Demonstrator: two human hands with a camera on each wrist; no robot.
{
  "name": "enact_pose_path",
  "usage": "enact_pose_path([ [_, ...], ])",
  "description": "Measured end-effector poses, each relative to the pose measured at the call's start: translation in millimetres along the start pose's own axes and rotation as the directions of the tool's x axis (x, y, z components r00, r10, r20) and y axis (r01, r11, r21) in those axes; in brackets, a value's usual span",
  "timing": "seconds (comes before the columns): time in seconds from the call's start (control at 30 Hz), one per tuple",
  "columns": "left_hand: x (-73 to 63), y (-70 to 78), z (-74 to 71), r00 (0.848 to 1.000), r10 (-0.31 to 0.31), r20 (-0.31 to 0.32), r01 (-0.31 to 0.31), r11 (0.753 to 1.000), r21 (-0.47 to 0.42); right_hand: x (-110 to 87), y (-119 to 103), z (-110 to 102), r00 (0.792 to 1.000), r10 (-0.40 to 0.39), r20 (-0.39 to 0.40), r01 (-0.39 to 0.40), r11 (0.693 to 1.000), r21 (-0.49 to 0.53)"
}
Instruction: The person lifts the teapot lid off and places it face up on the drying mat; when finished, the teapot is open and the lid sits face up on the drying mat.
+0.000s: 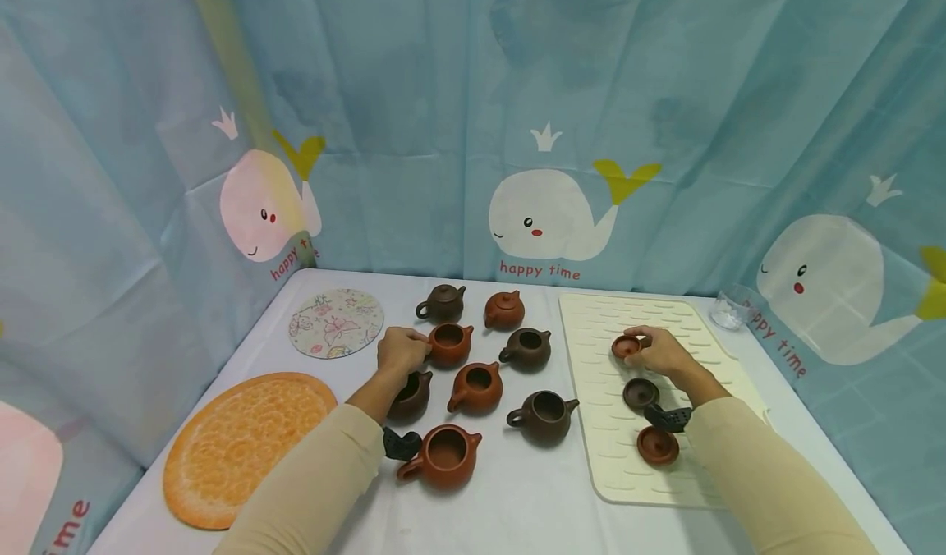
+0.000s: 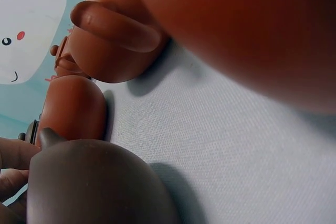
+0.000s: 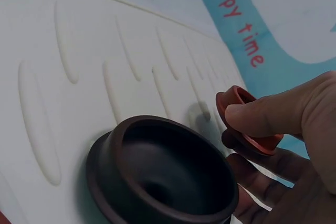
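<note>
My left hand [image 1: 403,350] grips the handle side of a lidless reddish-brown teapot [image 1: 452,356], its spout pointing right. In the left wrist view, curled fingers [image 2: 16,153] show beside that teapot [image 2: 73,109], partly behind a dark brown teapot [image 2: 100,182]. On the right, my right hand [image 1: 665,351] pinches a small reddish lid [image 1: 625,346] between thumb and fingers over the cream mat [image 1: 602,456]. The right wrist view shows this lid [image 3: 254,142] tilted, knob downward. Nearer on the mat lie a dark lid [image 1: 640,394], hollow side up, and another reddish lid [image 1: 658,447].
Several lidless teapots stand mid-table, including a dark one [image 1: 545,418] and a reddish one [image 1: 447,458]. Behind them are lidded dark [image 1: 446,300] and reddish [image 1: 506,309] teapots. A floral round mat [image 1: 336,323], an orange round mat [image 1: 247,444] and a clear cup [image 1: 732,309] flank them.
</note>
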State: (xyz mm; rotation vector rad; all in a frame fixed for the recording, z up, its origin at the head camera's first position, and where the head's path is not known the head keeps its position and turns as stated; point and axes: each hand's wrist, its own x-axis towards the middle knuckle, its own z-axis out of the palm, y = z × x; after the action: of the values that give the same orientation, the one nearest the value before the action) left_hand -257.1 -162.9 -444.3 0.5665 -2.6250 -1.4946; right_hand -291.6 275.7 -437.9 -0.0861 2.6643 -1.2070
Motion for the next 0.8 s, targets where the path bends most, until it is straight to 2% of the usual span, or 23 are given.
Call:
enact_pose_path([
  [0.4, -0.5, -0.6, 0.0, 1.0, -0.002, 0.003, 0.002, 1.0, 0.011, 1.8, 4.9, 5.3, 1.0, 0.012, -0.008, -0.012, 1.0, -0.028],
  [0.63, 0.2, 0.1, -0.1, 1.0, -0.005, 0.005, 0.005, 1.0, 0.01, 2.8, 6.3, 8.5, 0.999, -0.036, -0.007, 0.036, 0.998, -0.043],
  [0.8, 0.6, 0.0, 0.0, 1.0, -0.011, 0.015, 0.011, 1.0, 0.014, 1.2, 6.4, 7.6, 1.0, -0.028, 0.008, 0.028, 0.998, -0.061],
])
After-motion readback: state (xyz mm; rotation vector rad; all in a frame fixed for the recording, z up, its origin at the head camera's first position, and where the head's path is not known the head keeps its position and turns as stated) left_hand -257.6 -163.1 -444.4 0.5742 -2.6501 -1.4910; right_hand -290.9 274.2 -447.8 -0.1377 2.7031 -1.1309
